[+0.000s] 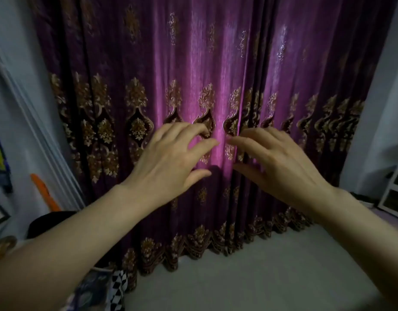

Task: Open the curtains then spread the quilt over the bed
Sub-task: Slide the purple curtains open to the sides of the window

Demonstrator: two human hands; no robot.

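Purple curtains [193, 63] with gold floral patterns hang closed across the whole view, their scalloped hem resting on a pale surface [260, 265]. My left hand [171, 158] and my right hand [281, 158] are both raised in front of the curtains near the middle, where the folds glow brightest. Both hands have fingers spread and slightly curled, fingertips close to or touching the fabric. Neither holds any cloth. No quilt is in view.
A white wall and frame [36, 131] stand at the left, with an orange object [45, 191] and dark items below. A white wall [384, 108] and a white shelf unit [393, 189] are at the right. Patterned fabric [99, 292] lies at the bottom left.
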